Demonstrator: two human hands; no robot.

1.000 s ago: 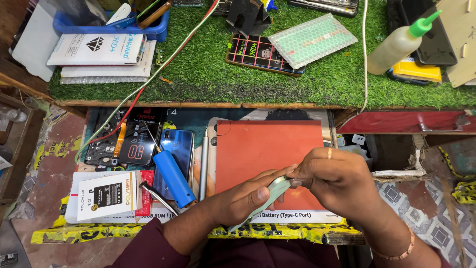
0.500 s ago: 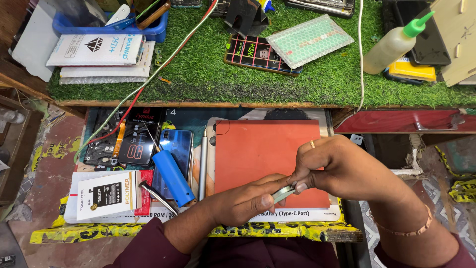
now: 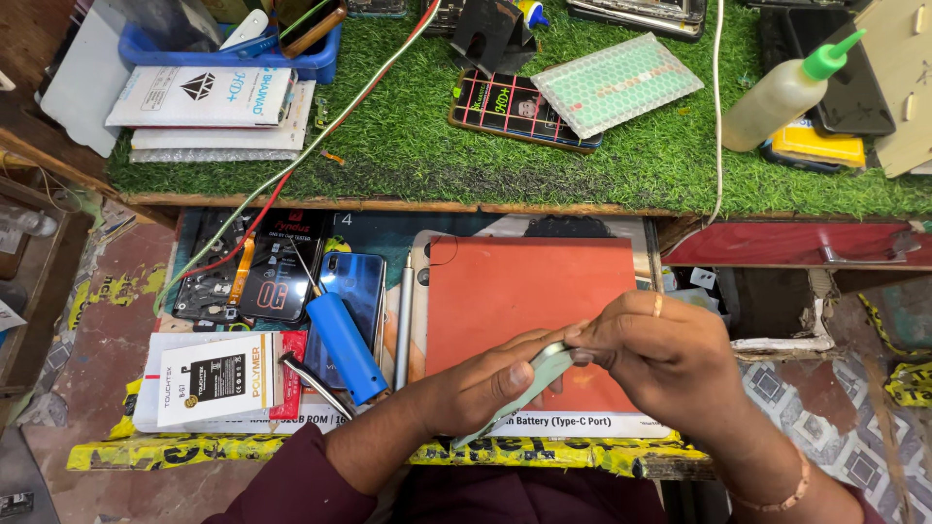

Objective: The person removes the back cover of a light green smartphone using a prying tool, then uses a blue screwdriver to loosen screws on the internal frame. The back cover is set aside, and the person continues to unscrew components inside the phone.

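Note:
My left hand (image 3: pixel 476 383) and my right hand (image 3: pixel 655 354) meet over an orange-red work mat (image 3: pixel 515 286). Between them I hold a thin pale green flat piece (image 3: pixel 529 383), like a phone back cover, tilted down toward the lower left. My left thumb presses on its face. The fingers of my right hand pinch its upper end. A ring sits on one right finger, a bracelet on the right wrist.
Left of the mat lie a blue cylinder (image 3: pixel 345 344), a blue phone (image 3: pixel 354 281), a metal tool (image 3: pixel 316 383), a dark phone part (image 3: pixel 248 277) and boxed packs (image 3: pixel 218 378). On the green turf shelf (image 3: pixel 408 146) stand a squeeze bottle (image 3: pixel 786 92), phones and a blue tray (image 3: pixel 228 53).
The pale green piece has tipped from nearly level to sloping down-left. My hands have shifted slightly on it while staying together over the mat.

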